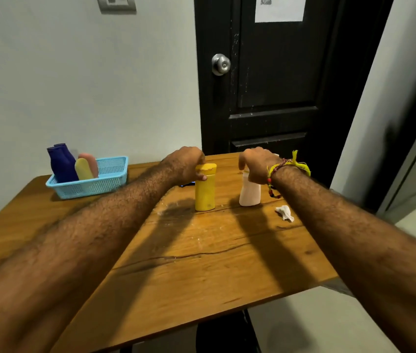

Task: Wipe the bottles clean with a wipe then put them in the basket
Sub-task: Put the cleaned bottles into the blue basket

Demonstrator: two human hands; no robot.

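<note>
Probably a home room: wooden table (202, 263) by a black knobbed door (278, 98), wall switch (116, 2).

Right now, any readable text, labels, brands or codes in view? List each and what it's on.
No readable text anywhere.
White paper on the black door: QR-like code, cut by frame edge, too blurred to read.
Yellow bottle, white bottle, bottles in blue basket: no legible labels.
Wall switch plate: no markings legible.

— What stands behind the worn, cracked brown wooden table (202, 263)?
— A pale grey-green painted wall (74, 85), and a black panelled door (278, 85) with a round silver knob (221, 64).
</note>
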